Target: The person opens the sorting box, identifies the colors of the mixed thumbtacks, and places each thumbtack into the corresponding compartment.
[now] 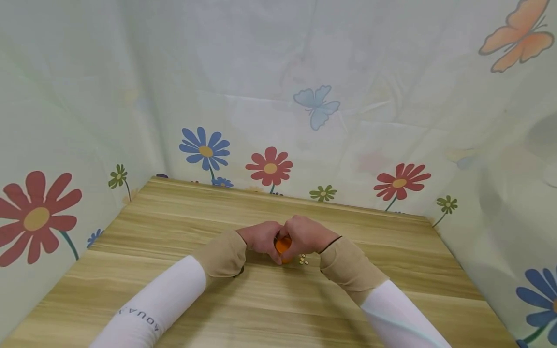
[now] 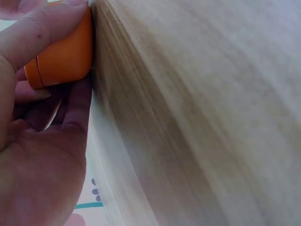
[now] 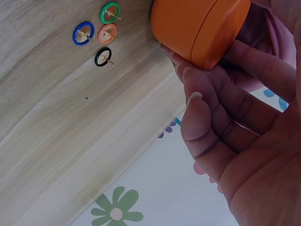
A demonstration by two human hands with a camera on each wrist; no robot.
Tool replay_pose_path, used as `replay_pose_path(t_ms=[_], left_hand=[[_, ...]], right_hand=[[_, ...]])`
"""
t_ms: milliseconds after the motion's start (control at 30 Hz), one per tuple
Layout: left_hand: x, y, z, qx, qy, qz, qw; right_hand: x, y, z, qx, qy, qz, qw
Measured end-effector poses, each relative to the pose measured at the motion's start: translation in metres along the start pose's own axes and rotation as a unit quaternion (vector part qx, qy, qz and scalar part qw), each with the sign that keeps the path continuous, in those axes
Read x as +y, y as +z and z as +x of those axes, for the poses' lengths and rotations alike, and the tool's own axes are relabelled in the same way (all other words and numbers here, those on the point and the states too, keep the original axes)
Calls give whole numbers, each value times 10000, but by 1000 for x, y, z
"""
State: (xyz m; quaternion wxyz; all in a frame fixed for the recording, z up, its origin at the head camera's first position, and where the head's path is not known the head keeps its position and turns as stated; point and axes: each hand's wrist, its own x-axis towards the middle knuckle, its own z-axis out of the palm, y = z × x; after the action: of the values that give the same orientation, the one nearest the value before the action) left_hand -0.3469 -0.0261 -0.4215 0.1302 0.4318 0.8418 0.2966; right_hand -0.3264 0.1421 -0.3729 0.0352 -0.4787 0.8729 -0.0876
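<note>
A small orange lidded container [image 1: 283, 245] stands on the wooden tabletop, between both hands. My left hand [image 1: 263, 237] grips it from the left, with the thumb across its near side in the left wrist view. From the right, my right hand [image 1: 306, 235] holds the same container, its fingers curled round by the lid seam that shows in the right wrist view. Several thumbtacks lie loose beside the container: a green one [image 3: 109, 12], a blue one [image 3: 83, 33], an orange one [image 3: 107, 34] and a black one [image 3: 103, 57], their pins showing.
The wood-grain table [image 1: 174, 217] reaches back to a pale curtain [image 1: 243, 72] printed with flowers and butterflies, which also hangs at both sides. A small dark object [image 1: 162, 176] shows at the table's far left corner.
</note>
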Motion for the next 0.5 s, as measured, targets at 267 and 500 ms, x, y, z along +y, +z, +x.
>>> replay_pose_path(t_ms=[267, 500], left_hand=[[2, 0, -2, -11, 25, -6, 10000], [0, 1, -1, 22, 29, 29, 10000]], right_hand=[[1, 1, 1, -44, -45, 67, 10000], [3, 2, 2, -39, -18, 97, 9999]])
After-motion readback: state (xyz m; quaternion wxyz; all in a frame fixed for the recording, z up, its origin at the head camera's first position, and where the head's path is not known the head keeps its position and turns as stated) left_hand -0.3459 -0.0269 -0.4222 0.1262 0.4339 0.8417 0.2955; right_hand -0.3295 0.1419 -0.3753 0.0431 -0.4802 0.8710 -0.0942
